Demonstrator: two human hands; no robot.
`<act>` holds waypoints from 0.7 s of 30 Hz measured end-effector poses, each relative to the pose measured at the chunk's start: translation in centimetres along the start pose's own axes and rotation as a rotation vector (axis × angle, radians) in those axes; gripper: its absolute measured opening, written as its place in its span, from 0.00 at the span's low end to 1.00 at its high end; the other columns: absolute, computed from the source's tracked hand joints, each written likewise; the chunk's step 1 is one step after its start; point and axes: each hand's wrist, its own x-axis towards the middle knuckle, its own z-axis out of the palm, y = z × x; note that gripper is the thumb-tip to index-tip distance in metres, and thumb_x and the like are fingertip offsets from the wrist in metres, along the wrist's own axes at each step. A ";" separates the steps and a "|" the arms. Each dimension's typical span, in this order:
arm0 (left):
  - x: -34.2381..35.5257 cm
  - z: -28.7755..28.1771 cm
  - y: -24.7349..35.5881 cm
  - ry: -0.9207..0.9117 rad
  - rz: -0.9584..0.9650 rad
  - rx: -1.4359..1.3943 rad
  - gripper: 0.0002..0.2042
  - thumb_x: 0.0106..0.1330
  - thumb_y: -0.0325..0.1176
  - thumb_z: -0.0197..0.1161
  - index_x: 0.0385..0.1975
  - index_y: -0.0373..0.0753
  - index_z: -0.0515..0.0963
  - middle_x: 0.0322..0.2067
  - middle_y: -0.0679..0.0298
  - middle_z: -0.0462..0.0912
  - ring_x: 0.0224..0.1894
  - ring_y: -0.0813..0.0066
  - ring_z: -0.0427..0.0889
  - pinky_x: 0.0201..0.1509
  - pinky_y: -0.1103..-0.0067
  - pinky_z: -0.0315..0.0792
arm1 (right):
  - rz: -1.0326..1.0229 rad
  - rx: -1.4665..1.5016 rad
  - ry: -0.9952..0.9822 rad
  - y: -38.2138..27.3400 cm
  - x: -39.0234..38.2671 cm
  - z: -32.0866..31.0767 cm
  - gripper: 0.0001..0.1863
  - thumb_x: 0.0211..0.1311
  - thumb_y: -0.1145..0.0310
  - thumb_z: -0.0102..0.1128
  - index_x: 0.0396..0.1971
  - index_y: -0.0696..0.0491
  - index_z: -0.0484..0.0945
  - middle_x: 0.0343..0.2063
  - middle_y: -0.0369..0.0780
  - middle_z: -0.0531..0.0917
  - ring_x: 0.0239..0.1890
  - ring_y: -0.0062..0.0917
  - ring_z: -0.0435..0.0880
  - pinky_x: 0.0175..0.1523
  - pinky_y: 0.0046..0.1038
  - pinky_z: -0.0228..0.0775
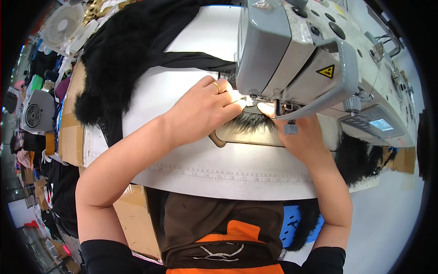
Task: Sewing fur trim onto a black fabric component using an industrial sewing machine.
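Observation:
A black fur trim with a flat fabric edge lies under the lit needle area of a sewing machine. My left hand, a ring on one finger, is closed with its fingertips pinching the trim's edge just left of the presser foot. From the right, my right hand grips the same trim, thumb on its edge close to the needle; its other fingers are partly hidden behind the machine head. Black cloth runs from the trim toward the far left.
A heap of black fur and cloth covers the table's left side. More black fur hangs at the right. The white machine table has a ruler scale along its front. Cardboard and a blue basket sit below.

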 end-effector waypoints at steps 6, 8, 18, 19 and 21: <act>0.3 0.1 -0.5 0.007 -0.076 0.021 0.08 0.64 0.32 0.67 0.42 0.43 0.82 0.42 0.68 0.84 0.53 0.66 0.82 0.56 0.68 0.73 | 0.106 -0.109 -0.174 0.2 1.0 0.5 0.13 0.69 0.71 0.66 0.50 0.47 0.92 0.43 0.45 0.92 0.48 0.48 0.89 0.52 0.46 0.80; 0.7 -0.3 -0.3 -0.024 -0.065 0.155 0.09 0.64 0.32 0.67 0.42 0.42 0.82 0.43 0.65 0.83 0.50 0.66 0.82 0.55 0.69 0.73 | 0.140 -0.128 -0.230 -0.3 1.6 0.2 0.13 0.67 0.70 0.68 0.49 0.48 0.91 0.44 0.45 0.92 0.48 0.47 0.89 0.53 0.47 0.80; 0.8 -1.8 3.0 0.089 -0.004 -0.138 0.10 0.64 0.25 0.66 0.45 0.37 0.81 0.41 0.61 0.81 0.47 0.61 0.82 0.66 0.64 0.70 | -0.211 0.215 -0.037 -2.6 1.1 -2.6 0.26 0.55 0.68 0.77 0.56 0.43 0.85 0.55 0.36 0.88 0.59 0.41 0.83 0.65 0.42 0.75; 0.6 -1.7 2.8 0.084 0.001 -0.140 0.10 0.64 0.25 0.66 0.45 0.37 0.81 0.41 0.61 0.81 0.47 0.61 0.82 0.66 0.64 0.70 | -0.162 0.231 -0.003 -2.8 1.0 -2.1 0.25 0.57 0.68 0.77 0.57 0.43 0.85 0.55 0.36 0.87 0.59 0.41 0.83 0.64 0.42 0.75; 0.2 -1.5 2.6 0.046 -0.080 -0.236 0.12 0.63 0.24 0.68 0.46 0.37 0.81 0.41 0.62 0.81 0.48 0.61 0.82 0.67 0.64 0.70 | -0.116 0.216 0.018 -3.3 0.8 -1.1 0.23 0.59 0.68 0.76 0.56 0.43 0.86 0.56 0.37 0.87 0.59 0.41 0.83 0.63 0.42 0.75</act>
